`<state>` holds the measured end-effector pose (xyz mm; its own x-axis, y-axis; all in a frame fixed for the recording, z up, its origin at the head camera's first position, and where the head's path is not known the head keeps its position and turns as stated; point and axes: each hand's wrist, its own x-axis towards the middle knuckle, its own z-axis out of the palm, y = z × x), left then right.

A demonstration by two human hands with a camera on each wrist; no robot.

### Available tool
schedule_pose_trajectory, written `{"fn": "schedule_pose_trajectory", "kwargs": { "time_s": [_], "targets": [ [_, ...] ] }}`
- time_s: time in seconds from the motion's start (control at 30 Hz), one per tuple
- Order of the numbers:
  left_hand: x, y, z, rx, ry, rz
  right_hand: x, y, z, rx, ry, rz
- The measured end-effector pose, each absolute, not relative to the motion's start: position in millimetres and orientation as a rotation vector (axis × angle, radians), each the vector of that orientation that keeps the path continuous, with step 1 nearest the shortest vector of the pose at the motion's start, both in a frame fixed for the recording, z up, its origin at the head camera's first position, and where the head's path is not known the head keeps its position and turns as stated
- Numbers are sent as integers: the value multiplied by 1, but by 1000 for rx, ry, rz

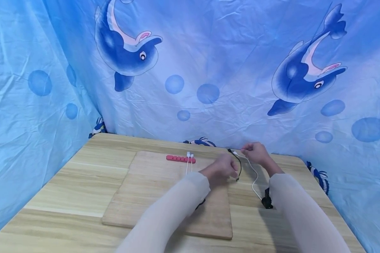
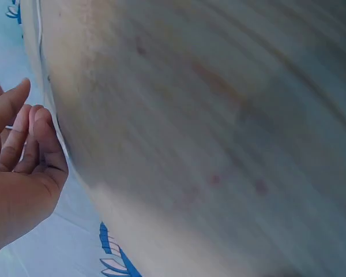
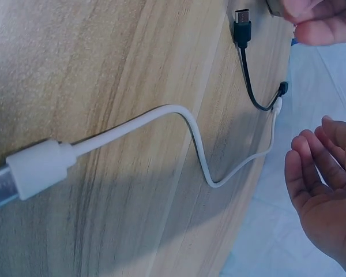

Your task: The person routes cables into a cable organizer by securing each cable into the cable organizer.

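White cable (image 3: 173, 108) beside black cable (image 3: 242, 36); right hand (image 1: 254, 153), left hand (image 1: 224, 165) near, both relaxed, empty

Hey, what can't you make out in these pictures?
- Head view: where the white cables lead, hidden by the left sleeve.
- Right wrist view: metal tip of the white plug, partly cut off by the left edge.
- Left wrist view: tabletop detail, blurred.
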<state>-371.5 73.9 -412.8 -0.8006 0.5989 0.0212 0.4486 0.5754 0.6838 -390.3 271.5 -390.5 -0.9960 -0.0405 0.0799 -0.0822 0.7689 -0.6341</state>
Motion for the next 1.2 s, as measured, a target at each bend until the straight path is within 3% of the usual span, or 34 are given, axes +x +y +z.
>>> {"fn": "schedule_pose_trajectory", "kwargs": {
  "time_s": [0.43, 0.83, 1.2],
  "targets": [
    [-374, 84, -420, 1065, 2713, 760, -400, 272, -396, 134, -2882, 972],
    [-367, 92, -416, 973, 2757, 589, -406, 275, -410, 140, -2867, 933],
    [-368, 90, -414, 1062, 2756, 456, -407, 272, -412, 202, -2866, 914]
  ]
}}
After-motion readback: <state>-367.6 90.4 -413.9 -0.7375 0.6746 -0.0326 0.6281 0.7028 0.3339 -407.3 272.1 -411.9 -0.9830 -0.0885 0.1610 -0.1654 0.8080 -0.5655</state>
